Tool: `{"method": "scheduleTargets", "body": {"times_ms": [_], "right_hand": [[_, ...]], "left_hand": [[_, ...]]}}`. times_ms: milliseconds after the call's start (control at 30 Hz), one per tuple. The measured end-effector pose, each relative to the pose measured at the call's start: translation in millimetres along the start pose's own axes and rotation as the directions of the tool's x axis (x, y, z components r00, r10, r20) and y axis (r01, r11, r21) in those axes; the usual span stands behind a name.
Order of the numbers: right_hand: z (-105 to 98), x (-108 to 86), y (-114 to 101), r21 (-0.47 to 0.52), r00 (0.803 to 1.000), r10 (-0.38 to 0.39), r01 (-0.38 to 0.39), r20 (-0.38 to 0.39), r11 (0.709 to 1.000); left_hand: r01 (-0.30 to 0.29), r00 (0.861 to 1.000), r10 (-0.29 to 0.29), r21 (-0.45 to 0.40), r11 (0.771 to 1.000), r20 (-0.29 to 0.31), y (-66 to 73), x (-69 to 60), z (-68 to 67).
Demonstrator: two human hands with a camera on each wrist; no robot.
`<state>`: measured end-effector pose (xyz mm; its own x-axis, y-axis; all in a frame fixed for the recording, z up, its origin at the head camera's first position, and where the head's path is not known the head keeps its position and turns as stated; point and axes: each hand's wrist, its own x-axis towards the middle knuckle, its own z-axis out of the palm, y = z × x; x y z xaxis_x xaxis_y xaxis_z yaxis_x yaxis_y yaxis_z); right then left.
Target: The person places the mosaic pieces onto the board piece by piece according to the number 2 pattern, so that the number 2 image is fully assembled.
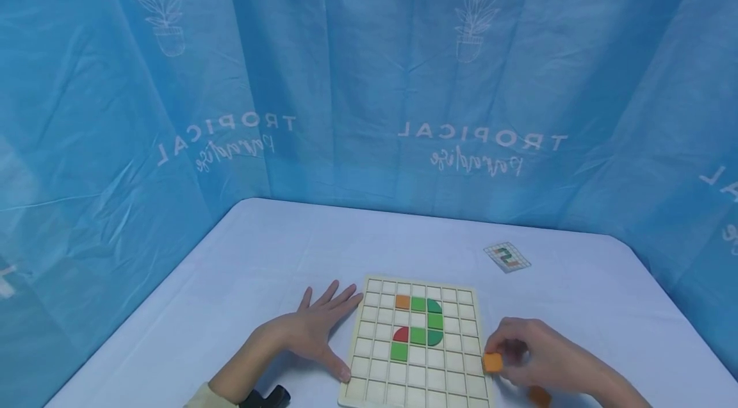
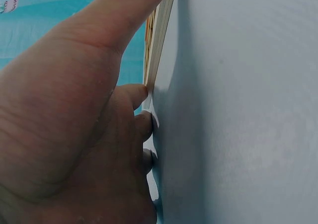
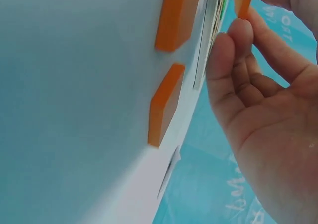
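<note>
A pale wooden grid board (image 1: 398, 375) lies on the table, with several green tiles (image 1: 418, 335), a red quarter-round tile (image 1: 400, 334) and an orange tile (image 1: 402, 301) in its squares. Fingers spread, my left hand (image 1: 316, 329) rests against the board's left edge; its thumb and fingertips touch the rim in the left wrist view. Just off the right edge, my right hand (image 1: 539, 353) pinches an orange square tile (image 1: 492, 362) between thumb and index finger. Two more orange tiles (image 3: 166, 105) lie on the table below that hand in the right wrist view.
A small pattern card (image 1: 507, 257) lies on the white tablecloth (image 1: 277, 235) beyond the board's far right corner. Near the left forearm is a black object (image 1: 271, 397), partly cut off. Blue printed curtains (image 1: 357, 75) surround the table's back and sides.
</note>
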<state>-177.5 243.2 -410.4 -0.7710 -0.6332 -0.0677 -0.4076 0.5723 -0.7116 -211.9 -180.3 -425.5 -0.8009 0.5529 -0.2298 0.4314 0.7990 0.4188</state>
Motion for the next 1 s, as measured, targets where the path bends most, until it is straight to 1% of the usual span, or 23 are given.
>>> {"method": "scheduleTargets", "body": {"times_ms": [267,400,467,667,767,1000], "right_hand": [[6.4,12.4,-8.5,0.047,0.996,-0.083,0.084,-0.031,0.995],[10.9,19.2,-13.6,0.08,0.997,-0.066,0.068,-0.026,0.994],[13.8,23.0,-15.5,0.09,0.997,-0.074,0.075,-0.025,0.993],[21.0,32.3,-22.8,0.095,0.987,-0.156,0.158,-0.03,0.983],[22.8,36.6,-29.1,0.104,0.983,-0.179,0.182,-0.029,0.978],[28.2,45.7,-37.4,0.132,0.982,-0.186,0.186,-0.013,0.974]], "left_hand": [[0.001,1.0,-0.001,0.001,1.0,0.004,-1.3,0.8,1.4],[-0.003,1.0,0.003,0.006,1.0,0.003,-1.8,0.8,1.3],[-0.006,1.0,0.006,0.013,1.0,0.0,-2.4,0.5,1.3],[-0.002,1.0,0.002,0.02,1.0,-0.007,-3.1,-0.2,2.0],[-0.003,1.0,0.003,0.017,1.0,-0.007,-3.9,0.1,2.4],[-0.01,1.0,0.01,0.015,1.0,-0.006,-4.3,1.4,2.9]]}}
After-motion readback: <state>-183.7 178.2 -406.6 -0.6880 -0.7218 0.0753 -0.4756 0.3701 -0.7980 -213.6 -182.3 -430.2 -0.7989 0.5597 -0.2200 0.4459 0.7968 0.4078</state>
